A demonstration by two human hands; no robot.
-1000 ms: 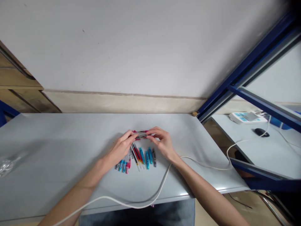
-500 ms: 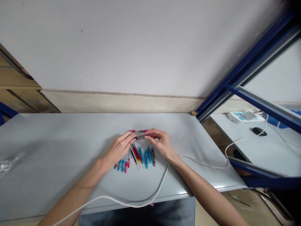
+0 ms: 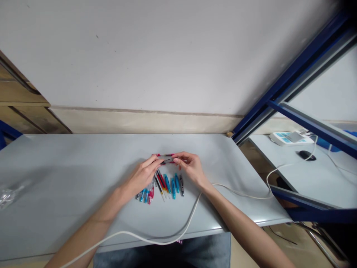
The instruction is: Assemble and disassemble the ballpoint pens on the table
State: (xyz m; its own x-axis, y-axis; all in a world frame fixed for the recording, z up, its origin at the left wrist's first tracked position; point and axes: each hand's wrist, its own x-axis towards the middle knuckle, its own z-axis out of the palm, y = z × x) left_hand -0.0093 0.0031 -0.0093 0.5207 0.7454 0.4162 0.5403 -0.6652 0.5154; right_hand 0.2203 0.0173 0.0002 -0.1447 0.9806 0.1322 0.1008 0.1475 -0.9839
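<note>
Trailing across the lower middle of the frame, a white cable [image 3: 161, 243] lies on the grey bench [image 3: 69, 175]. Just above it, a row of blue, red and black pens [image 3: 170, 185] lies between the two wrists. Beyond the row, at frame centre, the left hand [image 3: 141, 178] and right hand [image 3: 192, 169] each pinch one end of a single pen [image 3: 166, 159], fingers closed on it. At far right sits a black mouse [image 3: 306, 155].

Room L of pens [image 3: 173, 186]; cable [image 3: 192, 216] R
</note>
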